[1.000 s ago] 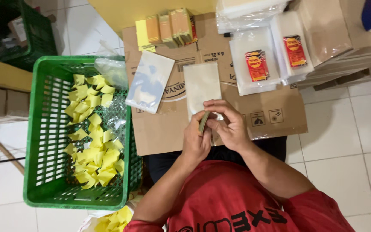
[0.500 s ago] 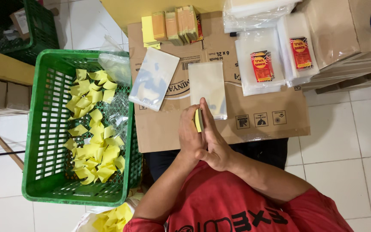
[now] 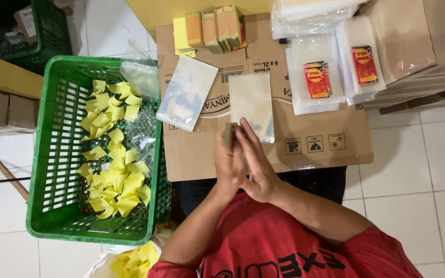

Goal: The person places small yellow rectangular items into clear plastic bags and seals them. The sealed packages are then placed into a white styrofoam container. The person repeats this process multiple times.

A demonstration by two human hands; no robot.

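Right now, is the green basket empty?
No, the green basket holds a heap of folded yellow packets and some clear plastic.

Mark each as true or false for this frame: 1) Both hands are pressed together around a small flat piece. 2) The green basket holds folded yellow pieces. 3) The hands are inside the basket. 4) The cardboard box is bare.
1) True: the left hand and right hand press a small flat piece between them.
2) True: the green basket holds folded yellow pieces.
3) False: they hover over the cardboard box.
4) False: clear plastic bags and stacked packets lie on it.
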